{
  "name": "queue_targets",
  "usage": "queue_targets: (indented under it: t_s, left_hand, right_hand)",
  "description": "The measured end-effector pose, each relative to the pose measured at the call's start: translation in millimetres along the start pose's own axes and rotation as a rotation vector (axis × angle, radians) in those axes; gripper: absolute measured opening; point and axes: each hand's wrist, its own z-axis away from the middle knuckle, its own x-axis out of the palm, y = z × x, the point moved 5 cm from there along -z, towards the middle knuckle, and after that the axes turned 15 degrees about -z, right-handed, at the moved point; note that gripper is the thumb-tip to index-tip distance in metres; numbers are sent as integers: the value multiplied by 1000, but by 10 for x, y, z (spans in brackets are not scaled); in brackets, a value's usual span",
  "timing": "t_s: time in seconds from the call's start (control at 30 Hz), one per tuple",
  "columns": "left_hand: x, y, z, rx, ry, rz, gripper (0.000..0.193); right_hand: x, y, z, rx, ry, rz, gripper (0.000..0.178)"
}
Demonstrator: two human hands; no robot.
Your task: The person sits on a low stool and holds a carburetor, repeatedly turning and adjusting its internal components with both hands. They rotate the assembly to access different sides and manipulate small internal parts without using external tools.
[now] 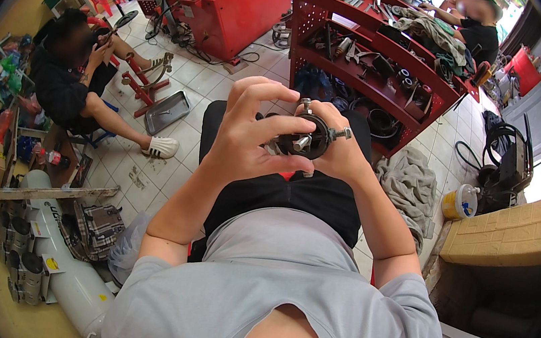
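Above my lap, both hands hold a round dark metal part (317,144) with silver bolt-like ends sticking out around it. My left hand (248,129) curls around its left side, with fingers reaching over the top and the thumb along the near edge. From the right, my right hand (343,154) cups it, its fingers partly hidden behind the part. The part's exact kind cannot be made out.
Ahead stands a red tool cart (368,32) with wrenches, rags and loose parts. A person (72,77) sits at the left near a grey metal tray (168,112). To the right lie a crumpled grey cloth (409,186) and a plastic bucket (460,202).
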Motion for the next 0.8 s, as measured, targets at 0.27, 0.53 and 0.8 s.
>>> queue_targets:
  t_s: [0.27,0.53,0.8]
  left_hand:
    - [-4,-23,23,1,-8,11,55]
    - [-1,-5,20,41,28,19,53]
    - [-15,7,-16,-30,40,58,48]
  right_hand:
    - [21,-27,-4,-22,-2,6,65]
    - [8,-25,-6,-7,-3,14,60]
    - [8,-62,-17,-29,13,25,56]
